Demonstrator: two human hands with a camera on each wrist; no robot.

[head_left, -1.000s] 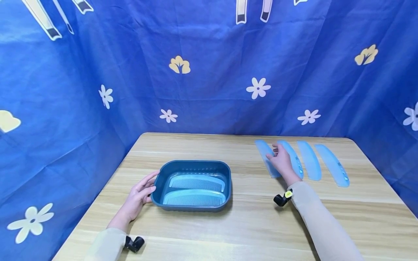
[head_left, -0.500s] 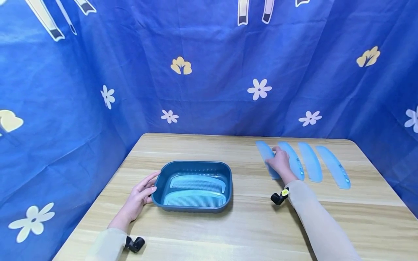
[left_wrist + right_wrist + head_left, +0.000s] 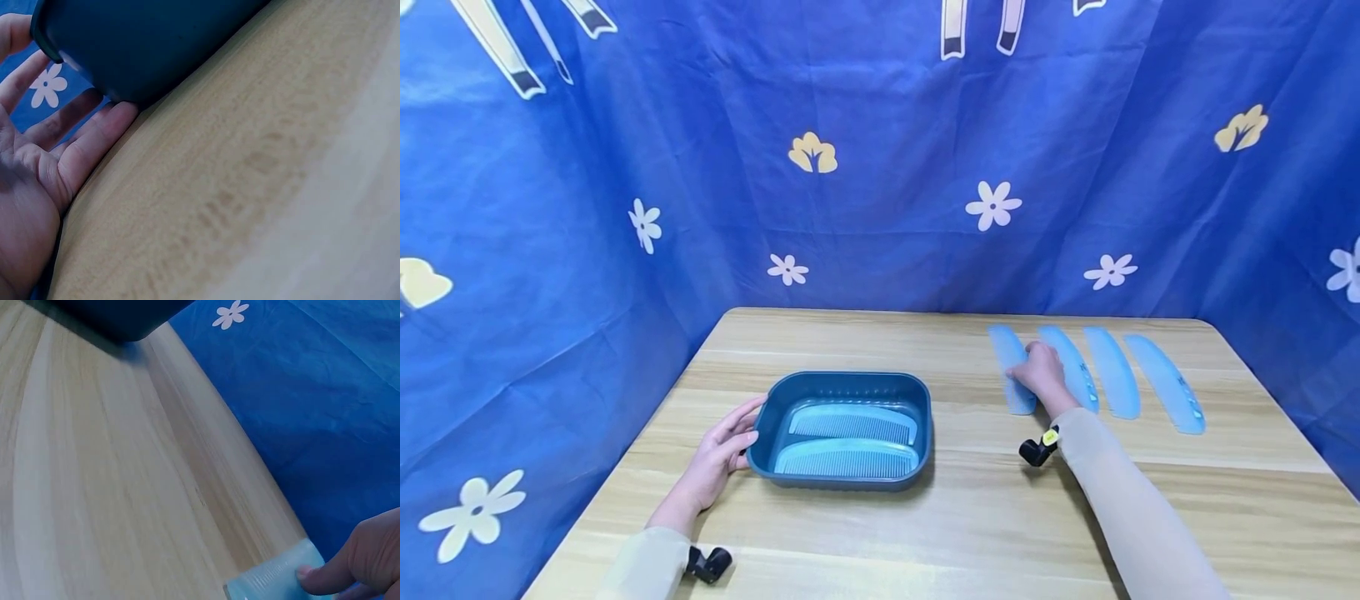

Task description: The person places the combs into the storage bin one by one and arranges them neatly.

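A dark blue plastic basin (image 3: 838, 482) stands left of centre on the table. My left hand (image 3: 724, 450) grips its left end, thumb at the rim and other fingers against the outer wall, as the left wrist view also shows. Two light blue combs, a rear one (image 3: 853, 419) and a front one (image 3: 846, 458), lie inside it. At the back right, my right hand (image 3: 1043, 373) pinches the leftmost loose comb (image 3: 1009, 358) by its right edge. The thumb presses on that comb (image 3: 275, 575) in the right wrist view; the other fingers are mostly hidden there.
Three more light blue combs lie in a row right of my right hand: one close by (image 3: 1078, 375), a middle one (image 3: 1112, 375) and an outer one (image 3: 1165, 383). The wooden table (image 3: 970, 533) ends at a blue patterned curtain (image 3: 880, 167) behind and at both sides.
My right hand has closed on the leftmost comb's edge. That comb's near end has swung slightly left. The left hand and the basin have stayed in place.
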